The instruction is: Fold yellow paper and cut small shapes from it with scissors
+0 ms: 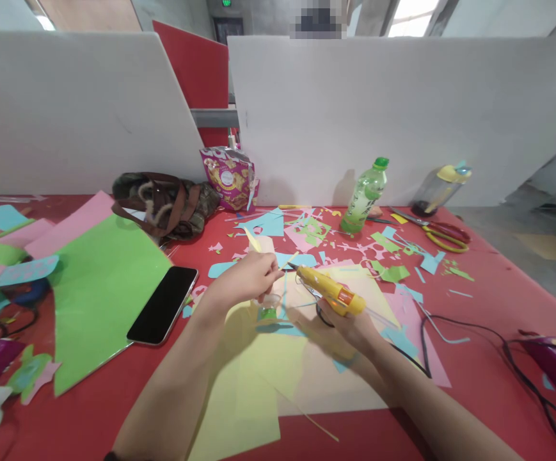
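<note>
My right hand [349, 323] grips a yellow glue gun [330, 290], its nozzle pointing left toward my other hand. My left hand [246, 276] is closed in a pinch on a thin yellow paper strip [289, 259] right at the nozzle tip. Both hands hover over yellow paper sheets [253, 378] on the red table [489, 301]. Under my left hand lie a small clear piece with a green bit [268, 310] and a blue paper cut-out.
A black phone [163, 305] rests on a large green sheet [100, 282] to the left. Behind are a bag [162, 202], a snack pouch [230, 176], a green bottle [365, 195], a tipped flask [438, 187], scissors [443, 234], several paper scraps. Black cables [498, 346] run at right.
</note>
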Motion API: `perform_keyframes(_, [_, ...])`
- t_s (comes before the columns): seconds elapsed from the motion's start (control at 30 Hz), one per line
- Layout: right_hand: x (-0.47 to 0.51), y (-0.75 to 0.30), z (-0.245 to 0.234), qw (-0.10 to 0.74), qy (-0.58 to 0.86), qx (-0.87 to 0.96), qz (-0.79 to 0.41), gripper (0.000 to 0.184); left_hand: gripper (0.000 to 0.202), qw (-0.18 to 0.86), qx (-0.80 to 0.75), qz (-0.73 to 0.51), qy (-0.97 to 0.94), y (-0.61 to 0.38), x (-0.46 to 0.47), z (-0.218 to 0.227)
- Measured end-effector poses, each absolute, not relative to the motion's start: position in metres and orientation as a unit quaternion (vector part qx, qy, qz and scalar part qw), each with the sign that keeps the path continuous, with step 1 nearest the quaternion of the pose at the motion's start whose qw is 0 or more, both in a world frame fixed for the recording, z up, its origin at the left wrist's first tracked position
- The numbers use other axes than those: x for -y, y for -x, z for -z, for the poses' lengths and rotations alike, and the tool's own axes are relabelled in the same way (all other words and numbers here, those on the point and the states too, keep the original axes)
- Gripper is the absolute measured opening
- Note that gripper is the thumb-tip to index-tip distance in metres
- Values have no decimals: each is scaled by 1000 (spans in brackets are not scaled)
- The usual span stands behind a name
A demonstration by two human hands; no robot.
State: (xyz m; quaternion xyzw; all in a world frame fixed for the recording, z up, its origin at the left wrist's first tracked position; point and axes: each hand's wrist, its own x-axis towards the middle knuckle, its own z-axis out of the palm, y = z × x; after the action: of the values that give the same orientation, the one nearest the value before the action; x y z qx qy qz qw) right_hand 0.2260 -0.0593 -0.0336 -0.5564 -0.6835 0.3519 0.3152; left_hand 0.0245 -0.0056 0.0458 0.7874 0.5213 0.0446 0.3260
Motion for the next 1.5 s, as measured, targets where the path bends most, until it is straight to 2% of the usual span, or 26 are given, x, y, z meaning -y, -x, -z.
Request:
perform_keyframes(0.1, [60,-224,31,346,594,625,-371,14,22,328,-522,-41,-786,-24,6,-46])
perform_keyframes(0.27, [59,-224,28,385,572,597,-411,17,21,333,-520,-46,-785,-23,6,-45])
perform_keyframes(0.8, [53,-231,31,383,644,564,-347,21,22,353,-513,-61,-780,-23,5,-45])
perform_keyframes(1.03, [57,-229,29,364,623,577,-383,18,24,357,-513,-65,-778,-22,5,-43])
perform_keyframes(1.5, [60,-221,26,416,564,592,-397,12,22,363,-527,-57,-766,-24,5,-46])
